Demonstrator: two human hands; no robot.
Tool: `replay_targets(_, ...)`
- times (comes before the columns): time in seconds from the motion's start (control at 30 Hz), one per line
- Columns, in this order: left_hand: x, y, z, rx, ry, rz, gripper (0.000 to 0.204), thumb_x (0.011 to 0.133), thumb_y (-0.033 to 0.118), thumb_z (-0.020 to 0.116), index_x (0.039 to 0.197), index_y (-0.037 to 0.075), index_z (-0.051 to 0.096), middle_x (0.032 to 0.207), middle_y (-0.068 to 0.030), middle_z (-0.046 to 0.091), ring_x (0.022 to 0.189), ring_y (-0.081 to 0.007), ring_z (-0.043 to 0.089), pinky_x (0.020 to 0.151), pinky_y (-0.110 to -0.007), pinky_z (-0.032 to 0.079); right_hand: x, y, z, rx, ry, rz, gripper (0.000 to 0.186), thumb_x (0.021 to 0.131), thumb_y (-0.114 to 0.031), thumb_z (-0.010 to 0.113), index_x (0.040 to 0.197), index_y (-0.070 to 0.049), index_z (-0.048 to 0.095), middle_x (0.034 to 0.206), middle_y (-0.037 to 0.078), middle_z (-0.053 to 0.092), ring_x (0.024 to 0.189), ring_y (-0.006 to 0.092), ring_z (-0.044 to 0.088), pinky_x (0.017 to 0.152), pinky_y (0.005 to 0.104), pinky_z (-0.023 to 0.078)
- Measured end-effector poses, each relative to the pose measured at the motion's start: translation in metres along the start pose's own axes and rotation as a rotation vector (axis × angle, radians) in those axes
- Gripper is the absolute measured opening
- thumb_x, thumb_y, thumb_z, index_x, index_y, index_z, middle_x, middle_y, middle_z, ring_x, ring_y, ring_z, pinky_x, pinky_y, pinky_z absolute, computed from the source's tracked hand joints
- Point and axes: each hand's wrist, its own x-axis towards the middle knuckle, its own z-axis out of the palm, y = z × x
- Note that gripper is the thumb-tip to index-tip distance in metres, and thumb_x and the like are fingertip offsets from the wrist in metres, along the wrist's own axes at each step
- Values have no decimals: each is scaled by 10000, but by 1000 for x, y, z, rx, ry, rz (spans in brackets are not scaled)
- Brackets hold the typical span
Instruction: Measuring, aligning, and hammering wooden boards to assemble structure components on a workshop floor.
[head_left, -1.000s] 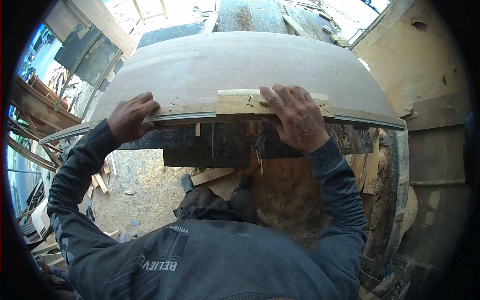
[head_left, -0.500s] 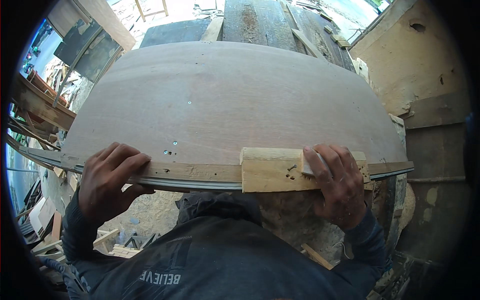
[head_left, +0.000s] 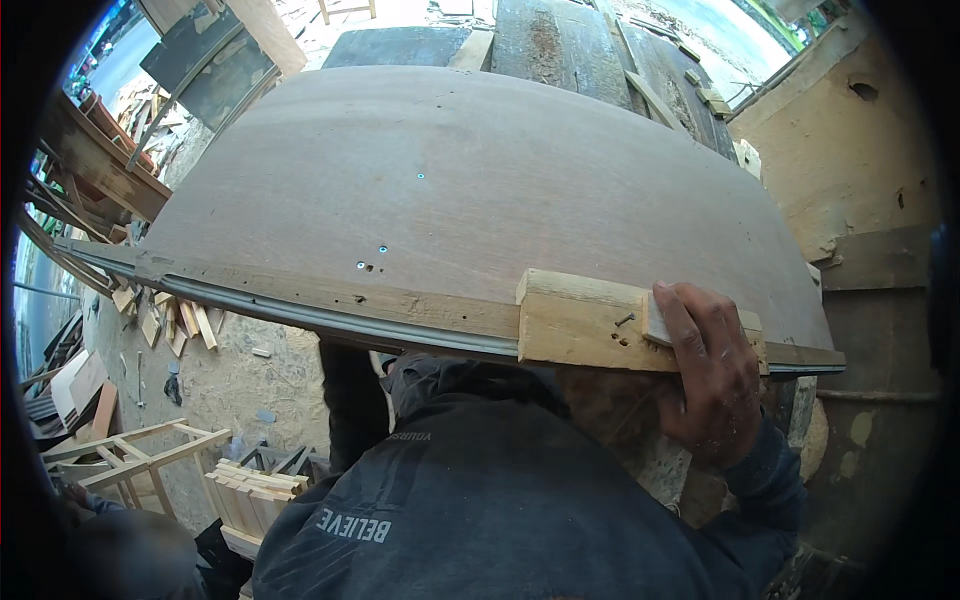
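A large light-brown plywood panel (head_left: 500, 170), with screws and small holes, spans the view on a dark boarded surface (head_left: 560, 50). Its near edge carries a long wooden strip (head_left: 420, 305) with pale metal channels (head_left: 440, 335) along it. A short pale wooden block (head_left: 580, 325), with a protruding screw and holes, sits on this edge right of centre. My right hand (head_left: 710, 370) grips the block and a small piece on it, fingers curled over the top, sleeve dusty below. My left hand is out of sight.
Offcuts (head_left: 180, 320) and light wooden frames (head_left: 150, 455) lie on the littered floor at left. Another person (head_left: 130, 555) crouches at bottom left, head blurred. A worn board wall (head_left: 830, 150) stands at right; dark leaning boards (head_left: 200, 70) are at upper left.
The panel and my right hand have come nearer and shifted right in view, the panel's edge now slanting. My left hand has left the edge and gone out of sight.
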Motion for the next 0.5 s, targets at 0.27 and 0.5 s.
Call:
replay_targets(0.27,-50,-67,41,-187,-393,-303,663,952,506,599,1371,8,476,1307,-161,587,1218,-353,547,1006,-470,483,-26,-15,44,-64,1,-46,666,694,-132,721,1313,43,552,1156,202,550,1024,364,563,872,502,489)
replay_targets(0.5,-47,-69,49,-197,-415,-302,661,952,510,592,1372,12,478,1314,-163,582,1224,-349,544,1012,-471,479,-61,-26,85,-194,31,-76,490,866,-158,664,1339,-90,553,1182,157,563,1041,321,577,896,551,506)
